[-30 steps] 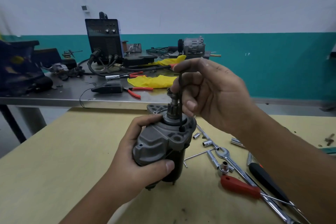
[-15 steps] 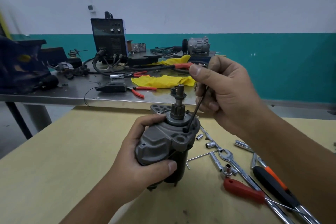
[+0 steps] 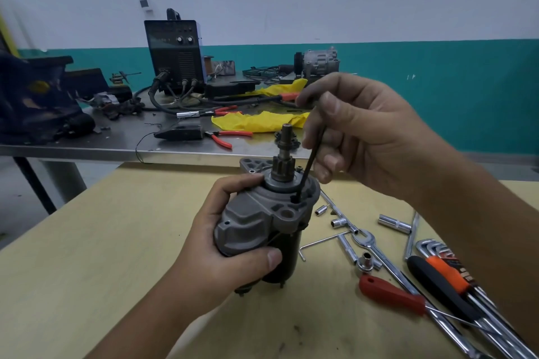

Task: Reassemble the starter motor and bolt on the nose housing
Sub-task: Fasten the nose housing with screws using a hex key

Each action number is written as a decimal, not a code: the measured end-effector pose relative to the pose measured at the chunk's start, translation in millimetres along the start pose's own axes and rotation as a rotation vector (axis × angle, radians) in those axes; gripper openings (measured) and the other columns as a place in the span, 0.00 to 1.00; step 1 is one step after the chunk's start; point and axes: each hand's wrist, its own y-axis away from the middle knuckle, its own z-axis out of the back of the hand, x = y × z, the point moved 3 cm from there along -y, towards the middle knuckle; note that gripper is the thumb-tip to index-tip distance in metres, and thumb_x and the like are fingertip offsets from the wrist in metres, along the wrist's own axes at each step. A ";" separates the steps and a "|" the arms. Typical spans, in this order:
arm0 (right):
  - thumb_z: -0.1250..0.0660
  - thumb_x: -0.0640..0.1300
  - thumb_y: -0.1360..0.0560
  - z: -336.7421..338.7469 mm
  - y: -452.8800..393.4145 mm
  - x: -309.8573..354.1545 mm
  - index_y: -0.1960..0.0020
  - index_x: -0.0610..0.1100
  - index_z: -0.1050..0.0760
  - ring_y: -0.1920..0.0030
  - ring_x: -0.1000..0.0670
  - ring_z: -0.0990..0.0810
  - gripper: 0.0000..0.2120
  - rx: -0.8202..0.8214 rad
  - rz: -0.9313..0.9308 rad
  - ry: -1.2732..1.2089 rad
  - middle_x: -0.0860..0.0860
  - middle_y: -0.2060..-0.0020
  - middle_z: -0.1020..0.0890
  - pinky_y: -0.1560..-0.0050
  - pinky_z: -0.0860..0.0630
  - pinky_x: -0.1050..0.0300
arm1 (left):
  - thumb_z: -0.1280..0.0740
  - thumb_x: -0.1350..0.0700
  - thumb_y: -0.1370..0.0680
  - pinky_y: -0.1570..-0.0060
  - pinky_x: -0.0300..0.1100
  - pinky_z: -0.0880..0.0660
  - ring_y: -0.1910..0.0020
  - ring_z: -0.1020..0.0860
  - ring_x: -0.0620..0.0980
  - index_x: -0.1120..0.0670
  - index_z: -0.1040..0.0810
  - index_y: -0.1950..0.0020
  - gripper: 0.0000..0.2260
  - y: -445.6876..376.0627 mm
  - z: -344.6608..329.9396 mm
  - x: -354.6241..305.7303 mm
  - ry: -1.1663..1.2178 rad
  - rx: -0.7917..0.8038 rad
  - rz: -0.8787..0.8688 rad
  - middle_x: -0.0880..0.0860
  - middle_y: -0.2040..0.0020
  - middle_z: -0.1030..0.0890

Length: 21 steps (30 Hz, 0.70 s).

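The starter motor [image 3: 256, 224] stands upright on the yellow table, grey housing on top, dark body below, its pinion shaft [image 3: 284, 154] pointing up. My left hand [image 3: 230, 245] grips the housing from the left, thumb across the front. My right hand [image 3: 358, 131] pinches a black hex key [image 3: 309, 167] above and to the right. The key leans to the right, and its tip sits in a bolt hole on the housing's right rim. A grey cast part [image 3: 253, 165] lies just behind the motor.
Sockets [image 3: 393, 223], a silver hex key [image 3: 320, 242], a wrench [image 3: 364, 239], a red-handled screwdriver [image 3: 390, 294] and a black and orange one [image 3: 446, 280] lie right of the motor. Behind stands a steel bench [image 3: 87, 140] with a welder [image 3: 175, 52], pliers and a yellow cloth [image 3: 259, 121].
My right hand has swung to the right and tilted the hex key from upright to leaning, its tip staying in the bolt hole. My left hand keeps its grip on the motor.
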 end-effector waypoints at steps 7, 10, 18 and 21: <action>0.27 0.42 0.25 -8.0 1.0 -10.7 0.59 0.48 0.30 0.81 0.49 0.30 0.11 -0.373 0.207 0.207 0.41 0.67 0.18 0.76 0.31 0.60 | 0.23 0.60 0.38 0.47 0.40 0.20 0.42 0.16 0.53 0.42 0.23 0.38 0.31 0.5 1.0 0.3 -0.030 -0.010 -0.016 0.46 0.40 0.17; 0.29 0.39 0.24 -18.3 1.0 -13.2 0.52 0.45 0.22 0.78 0.49 0.25 0.03 -0.297 0.213 0.219 0.43 0.65 0.18 0.74 0.26 0.57 | 0.23 0.59 0.38 0.48 0.40 0.20 0.43 0.16 0.52 0.39 0.22 0.39 0.30 0.5 1.1 0.2 -0.041 -0.013 -0.022 0.46 0.41 0.17; 0.36 0.42 0.19 -14.1 0.8 -17.1 0.47 0.44 0.21 0.78 0.49 0.24 0.06 -0.115 0.120 0.065 0.39 0.60 0.16 0.76 0.28 0.59 | 0.24 0.59 0.38 0.48 0.39 0.20 0.46 0.15 0.50 0.52 0.30 0.33 0.34 0.9 -0.8 -0.5 0.001 0.004 -0.004 0.45 0.42 0.16; 0.42 0.52 0.18 -14.2 -0.8 -21.2 0.46 0.43 0.19 0.77 0.50 0.27 0.17 -0.046 0.013 -0.156 0.39 0.61 0.18 0.72 0.28 0.60 | 0.24 0.60 0.38 0.48 0.39 0.20 0.45 0.15 0.50 0.52 0.31 0.33 0.34 1.3 -0.8 -1.5 0.006 0.014 -0.005 0.44 0.42 0.16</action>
